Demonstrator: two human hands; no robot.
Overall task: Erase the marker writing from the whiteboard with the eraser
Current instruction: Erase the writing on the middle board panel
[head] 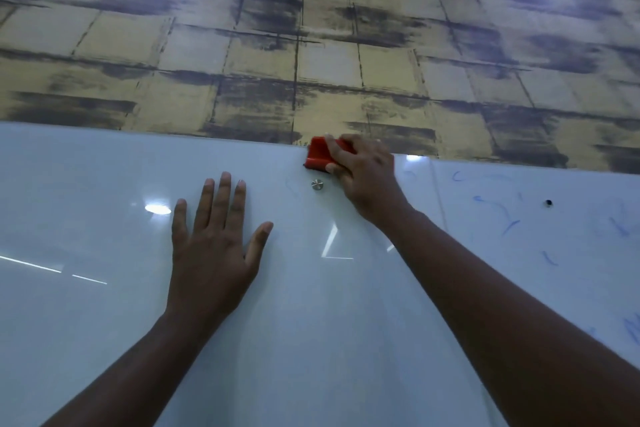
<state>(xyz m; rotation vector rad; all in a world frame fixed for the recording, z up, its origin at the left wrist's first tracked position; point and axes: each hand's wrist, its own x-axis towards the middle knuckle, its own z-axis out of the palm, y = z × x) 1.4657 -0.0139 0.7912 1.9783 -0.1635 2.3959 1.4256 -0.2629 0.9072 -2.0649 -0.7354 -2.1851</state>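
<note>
Head view, right hand [363, 170] gripping red eraser [317, 156] at whiteboard [104, 322] top edge, twelve o'clock of metal stud [317, 184], left hand [214, 246] flat, fingers spread wide, blue marker traces [502, 215] at three o'clock

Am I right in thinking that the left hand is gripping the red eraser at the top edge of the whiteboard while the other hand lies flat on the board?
Not quite: the hands are swapped. The head view shows the right hand gripping the red eraser at the top edge of the whiteboard, while the left hand lies flat on the board, fingers spread.
</note>
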